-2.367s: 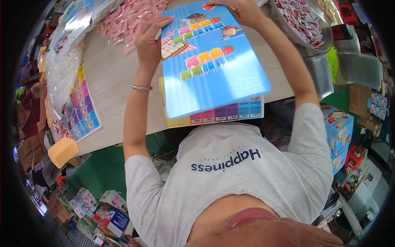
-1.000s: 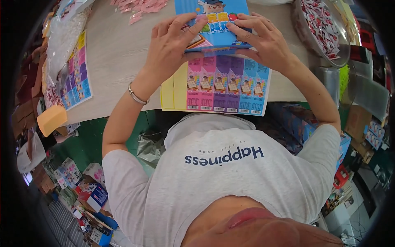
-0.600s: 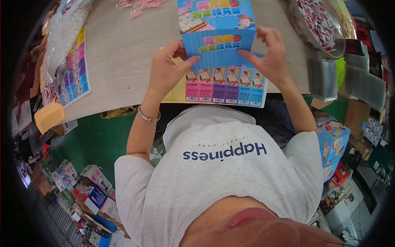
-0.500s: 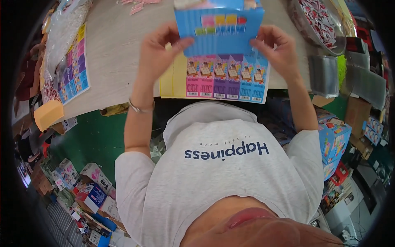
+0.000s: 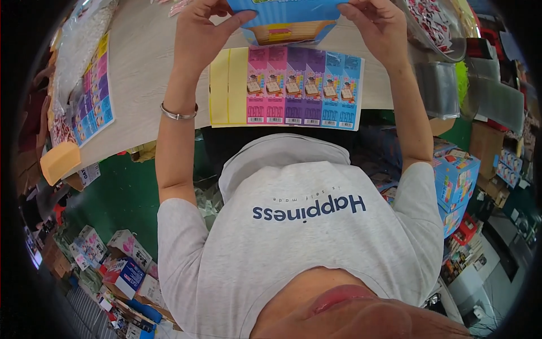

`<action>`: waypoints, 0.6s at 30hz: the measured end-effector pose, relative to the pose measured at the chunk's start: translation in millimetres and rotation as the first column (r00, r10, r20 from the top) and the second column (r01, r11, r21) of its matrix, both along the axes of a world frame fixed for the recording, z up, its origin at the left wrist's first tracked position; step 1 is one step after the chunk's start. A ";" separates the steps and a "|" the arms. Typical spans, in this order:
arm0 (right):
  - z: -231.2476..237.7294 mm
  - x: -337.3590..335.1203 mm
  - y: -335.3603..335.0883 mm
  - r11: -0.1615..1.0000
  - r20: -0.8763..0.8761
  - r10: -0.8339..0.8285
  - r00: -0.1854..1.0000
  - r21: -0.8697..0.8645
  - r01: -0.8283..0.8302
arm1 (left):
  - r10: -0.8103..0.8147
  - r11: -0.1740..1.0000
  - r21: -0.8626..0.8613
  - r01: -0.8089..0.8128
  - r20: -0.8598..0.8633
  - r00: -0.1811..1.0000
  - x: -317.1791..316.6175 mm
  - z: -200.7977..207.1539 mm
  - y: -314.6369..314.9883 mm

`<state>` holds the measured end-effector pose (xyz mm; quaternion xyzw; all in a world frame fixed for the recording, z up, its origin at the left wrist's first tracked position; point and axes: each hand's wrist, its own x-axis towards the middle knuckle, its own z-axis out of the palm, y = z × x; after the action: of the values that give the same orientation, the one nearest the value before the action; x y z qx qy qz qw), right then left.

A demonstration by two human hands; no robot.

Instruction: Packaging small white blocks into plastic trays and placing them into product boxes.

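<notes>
Up past the bright sheet (image 5: 296, 86) on the counter (image 5: 147, 68), the blue box (image 5: 288, 18) has been moved. Its sides seem pinched by nearly closed, partly hidden fingers (image 5: 241, 20) of the left hand (image 5: 201, 31) and right hand (image 5: 384, 28).

Light wood-grain bench (image 5: 147, 73) bearing printed sheets and small packaged goods.
Near the front edge, a flat printed sheet (image 5: 285, 87) is lying with its yellow, pink, purple and blue bands running front to back, its lower margin slightly overhanging. At left, a clear bag (image 5: 84, 48) of white pieces is resting partly over a second multicoloured sheet (image 5: 96, 99); at the far side, pink packets (image 5: 179, 7) are lying loose. At right, a transparent tub (image 5: 457, 51) is holding red-and-white sachets (image 5: 430, 25).
</notes>
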<state>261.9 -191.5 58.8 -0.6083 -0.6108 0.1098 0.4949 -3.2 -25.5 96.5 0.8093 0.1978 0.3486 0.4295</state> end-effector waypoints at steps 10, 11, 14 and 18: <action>27.3 -18.1 -19.6 0.958 -0.114 0.000 0.993 -0.283 -0.033 | -0.072 0.997 -0.026 0.071 -0.055 0.996 -9.2 -19.0 5.6; 23.9 -15.2 -18.9 0.959 -0.112 -0.003 0.994 -0.282 -0.029 | -0.044 0.997 0.066 0.050 -0.088 0.995 -8.5 -24.9 3.6; 10.3 -7.7 -16.4 0.997 0.020 0.073 0.997 0.007 -0.073 | 0.016 0.972 0.233 0.013 -0.124 0.992 -9.5 -28.6 4.1; 29.4 -17.7 -19.8 0.997 0.206 -0.072 0.976 0.008 0.072 | 0.233 0.945 0.206 -0.255 0.126 0.964 -5.4 -1.4 -10.1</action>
<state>244.2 -211.3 88.2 -0.6382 -0.6362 0.0279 0.4326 -8.6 -35.5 95.1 0.8028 0.2348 0.4587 0.3000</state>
